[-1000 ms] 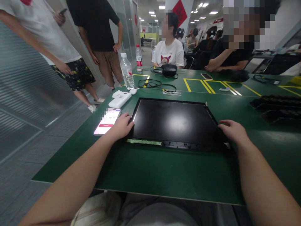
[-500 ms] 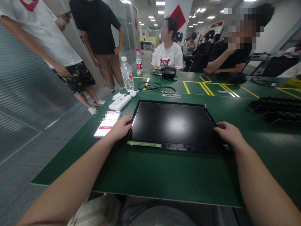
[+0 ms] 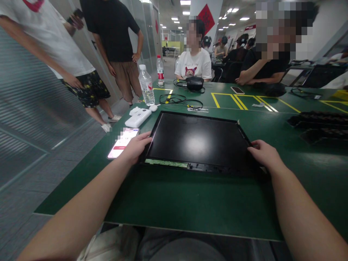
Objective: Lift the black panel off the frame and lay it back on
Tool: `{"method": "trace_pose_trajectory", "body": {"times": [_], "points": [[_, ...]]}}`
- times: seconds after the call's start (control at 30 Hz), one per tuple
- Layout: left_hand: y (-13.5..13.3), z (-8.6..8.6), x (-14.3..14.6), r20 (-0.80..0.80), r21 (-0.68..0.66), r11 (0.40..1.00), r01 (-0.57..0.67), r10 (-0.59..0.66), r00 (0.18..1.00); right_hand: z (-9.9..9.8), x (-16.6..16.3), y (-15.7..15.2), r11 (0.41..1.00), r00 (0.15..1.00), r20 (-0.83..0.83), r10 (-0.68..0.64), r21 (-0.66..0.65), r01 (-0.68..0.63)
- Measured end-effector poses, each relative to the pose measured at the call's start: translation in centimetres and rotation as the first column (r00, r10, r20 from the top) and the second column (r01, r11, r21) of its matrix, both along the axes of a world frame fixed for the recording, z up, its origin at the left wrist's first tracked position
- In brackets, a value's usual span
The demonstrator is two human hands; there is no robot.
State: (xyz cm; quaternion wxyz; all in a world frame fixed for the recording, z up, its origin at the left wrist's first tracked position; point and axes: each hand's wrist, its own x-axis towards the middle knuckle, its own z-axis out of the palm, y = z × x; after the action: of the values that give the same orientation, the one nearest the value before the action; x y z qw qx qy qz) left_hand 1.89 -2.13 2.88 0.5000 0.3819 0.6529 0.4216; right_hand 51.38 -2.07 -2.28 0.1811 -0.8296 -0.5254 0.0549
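Observation:
A black flat display panel point(image 3: 197, 141) lies on the green table point(image 3: 190, 197), its near edge lifted a little off the surface, with a green circuit strip along that edge. My left hand point(image 3: 136, 146) grips the panel's left edge near the front corner, fingers curled round it. My right hand point(image 3: 263, 155) grips the right edge the same way. A lit phone point(image 3: 123, 142) lies just left of my left hand.
A white device point(image 3: 138, 117) and two water bottles point(image 3: 146, 85) stand at the back left. Black cables point(image 3: 179, 98), a pouch point(image 3: 195, 83) and another phone point(image 3: 237, 90) lie beyond the panel. Black trays point(image 3: 320, 125) sit at the right. People stand left and sit behind.
Both hands have closed onto the panel's side edges. The panel's near edge has risen slightly off the table.

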Motion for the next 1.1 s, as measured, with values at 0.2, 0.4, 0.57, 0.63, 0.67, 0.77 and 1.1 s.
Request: {"method": "trace_pose_trajectory", "body": {"times": [0.2,0.4,0.57,0.63,0.67,0.77,1.1], "points": [[-0.17,0.57,0.46,0.081,-0.060,0.995,-0.080,0.085,0.993,0.45,-0.33,-0.13,0.998,1.000,-0.026,-0.008,-0.059,0.007],[0.12,0.26,0.39,0.198,-0.085,0.995,-0.057,0.073,0.977,0.40,-0.25,-0.16,0.998,1.000,-0.026,0.007,-0.059,-0.009],[0.28,0.21,0.58,0.361,-0.094,0.995,-0.031,0.063,0.930,0.44,-0.34,-0.14,0.997,1.000,-0.013,-0.005,-0.079,0.004],[0.28,0.22,0.73,0.414,-0.083,0.996,-0.011,0.044,0.909,0.53,-0.49,-0.16,0.996,1.000,-0.013,-0.012,-0.088,0.011],[0.29,0.22,0.80,0.435,-0.070,0.998,0.003,0.028,0.900,0.57,-0.57,-0.16,0.996,1.000,-0.013,-0.015,-0.092,0.014],[0.26,0.20,0.87,0.449,-0.061,0.998,-0.002,0.029,0.893,0.64,-0.69,-0.15,0.994,1.000,-0.005,-0.014,-0.104,0.013],[-0.31,0.28,0.58,0.347,-0.047,0.999,-0.008,0.023,0.938,0.42,-0.31,0.00,0.997,1.000,0.007,-0.004,-0.080,0.004]]}}
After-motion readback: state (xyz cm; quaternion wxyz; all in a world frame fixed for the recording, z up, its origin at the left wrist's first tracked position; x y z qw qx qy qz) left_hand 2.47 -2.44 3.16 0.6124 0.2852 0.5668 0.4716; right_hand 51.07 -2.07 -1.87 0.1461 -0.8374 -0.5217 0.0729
